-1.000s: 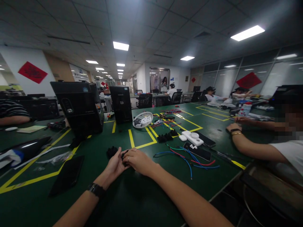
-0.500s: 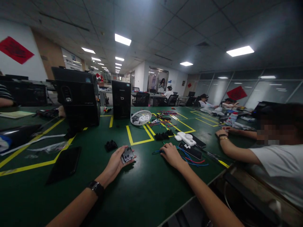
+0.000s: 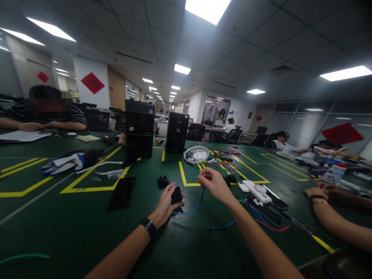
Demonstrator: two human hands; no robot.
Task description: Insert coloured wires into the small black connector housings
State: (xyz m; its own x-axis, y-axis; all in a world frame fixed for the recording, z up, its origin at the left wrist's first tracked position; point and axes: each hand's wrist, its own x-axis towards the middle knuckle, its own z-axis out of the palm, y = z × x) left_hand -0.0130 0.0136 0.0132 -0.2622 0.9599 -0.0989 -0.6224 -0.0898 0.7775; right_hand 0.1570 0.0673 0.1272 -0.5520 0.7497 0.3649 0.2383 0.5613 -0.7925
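Gripping small blk block (image 3: 176, 195) in L hand (image 3: 171, 199), clamped btwn thumb & fingers, raised over green table (image 3: 186, 252). Wearing dark watch (image 3: 148, 228) on L wrist. Pinching blue wire (image 3: 192, 211) w/ R hand (image 3: 209, 181), thumb & fingertips closed tog. on its upper end, up & right of block. Curving down from there to just below L hand; can't tell re: contact w/ block or fingers at low end.

Lying on table just beyond L hand: 2nd blk block (image 3: 163, 182). Left of that: dark phone (image 3: 121, 192). Further left: gloves (image 3: 64, 164), near yellow tape (image 3: 90, 190).

Passing under R forearm: loose blue wire (image 3: 222, 227), apart from the held one. Right of forearm: red wire (image 3: 276, 229), another phone (image 3: 264, 211), white gadget (image 3: 257, 192). Partly hidden behind R hand: more blk parts (image 3: 231, 179), too dark to count.

Farther back, mid-table: white basket (image 3: 202, 155) w/ bits inside, tilted; beside it, 2 blk PC towers (image 3: 140, 130), upright. At far right: co-worker's hand (image 3: 316, 192), near table edge, well apart from R hand.
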